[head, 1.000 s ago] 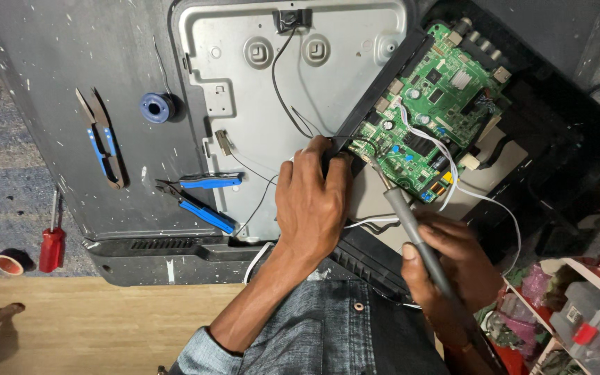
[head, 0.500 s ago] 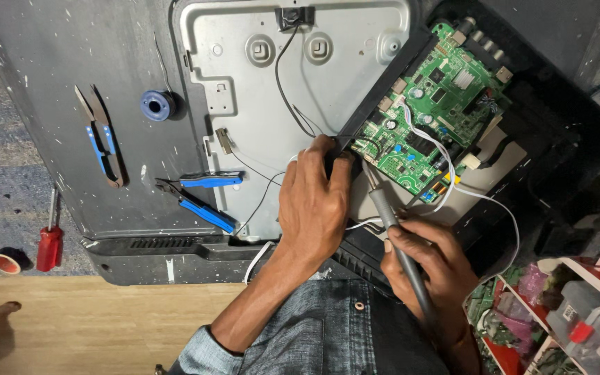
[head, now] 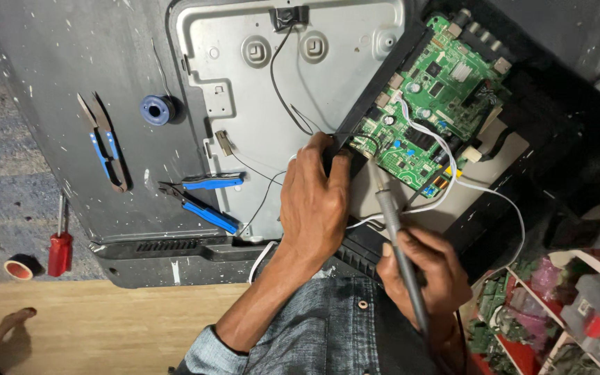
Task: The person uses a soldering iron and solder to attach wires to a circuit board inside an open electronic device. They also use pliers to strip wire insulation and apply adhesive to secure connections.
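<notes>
- The right hand point(head: 421, 274) has its grip closed around a slim grey soldering iron point(head: 392, 226), whose tip points up at the lower edge of the green circuit board point(head: 430, 97).
- The left hand point(head: 314, 201) lies palm down, fingers curled narrow, pressing black wire point(head: 282, 97) at the board's corner.
- The board sits tilted in a black plastic television back point(head: 557, 118), beside a dull grey stamped metal plate point(head: 272, 132).
- Blue-handled pliers point(head: 203, 201), snips point(head: 105, 149), a solder spool point(head: 156, 110) and a red screwdriver point(head: 59, 246) lie left.
</notes>
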